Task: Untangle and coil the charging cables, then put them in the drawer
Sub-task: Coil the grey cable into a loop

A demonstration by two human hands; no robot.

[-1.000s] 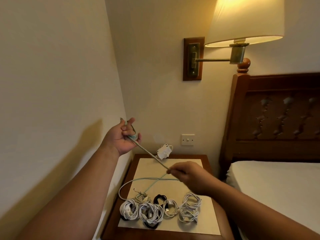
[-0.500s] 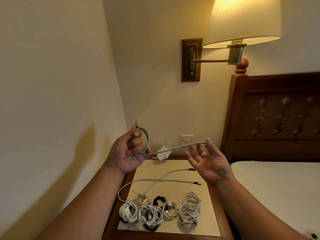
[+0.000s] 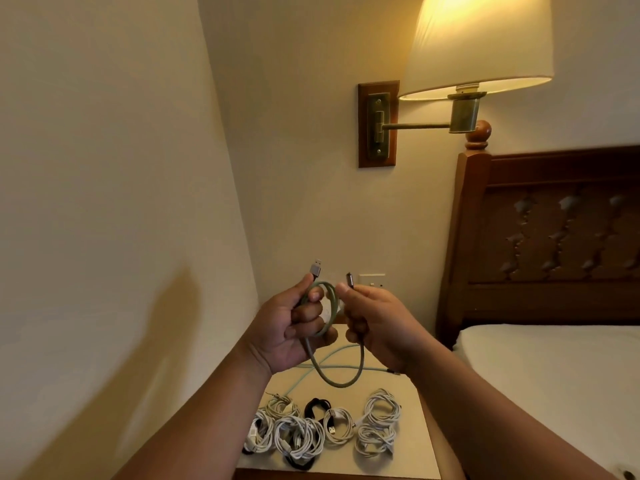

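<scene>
Coiled white cables sit bunched at the near edge of the nightstand, a loose pale-green cable lying just beyond them. Above, the left hand curls its fingers round the first loop of a grey-green cable while the right hand pinches its small plug end between thumb and forefinger, slack hanging in a U between them. Feeding that slack leftward in even, untwisted loops should give a tidy coil; no drawer shows.
</scene>
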